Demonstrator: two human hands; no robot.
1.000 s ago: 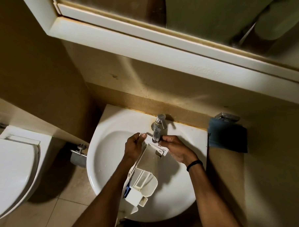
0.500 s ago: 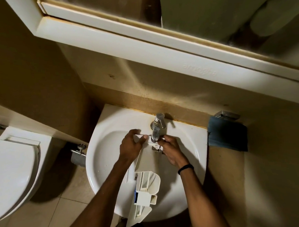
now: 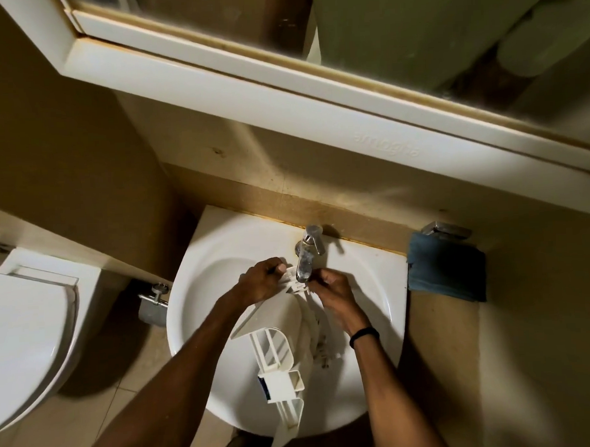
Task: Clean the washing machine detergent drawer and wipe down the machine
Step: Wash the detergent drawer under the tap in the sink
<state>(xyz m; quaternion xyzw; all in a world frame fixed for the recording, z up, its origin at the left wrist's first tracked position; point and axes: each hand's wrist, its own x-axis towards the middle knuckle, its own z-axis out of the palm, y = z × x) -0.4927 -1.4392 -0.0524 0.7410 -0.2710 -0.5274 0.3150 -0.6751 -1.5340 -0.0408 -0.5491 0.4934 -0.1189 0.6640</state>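
While I look down from my head camera, the detergent drawer [image 3: 271, 325] lies lengthwise over the white sink [image 3: 374, 287]. Its far end is tucked under the tap [image 3: 307, 256] and its near end sticks out past the front rim of the basin. The drawer is white plastic and tilted, with a flat panel towards the tap and open compartments nearer to me. A small blue part shows on its near left side.

My left hand [image 3: 259, 282] grips the far left corner of the drawer, fingers curled round the edge and thumb on top. My right hand [image 3: 333, 289] has its fingers curled on the far right edge, just beside the spout, and it pinches the plastic there. A black wristband [image 3: 363, 335] sits on my right wrist. I cannot tell whether water is coming out of the tap.

To the right of the sink, a blue cloth [image 3: 446, 274] hangs from a metal bracket [image 3: 446, 230] on the wall, just beside the basin's edge. To the left stands a white toilet [image 3: 24, 336] with its lid down, well apart from the sink. A metal paper holder [image 3: 153, 304] is fixed to the wall between them. Above the sink a white-framed mirror cabinet [image 3: 280, 75] juts out from the wall. Beige tiles cover the floor [image 3: 92, 418] below.
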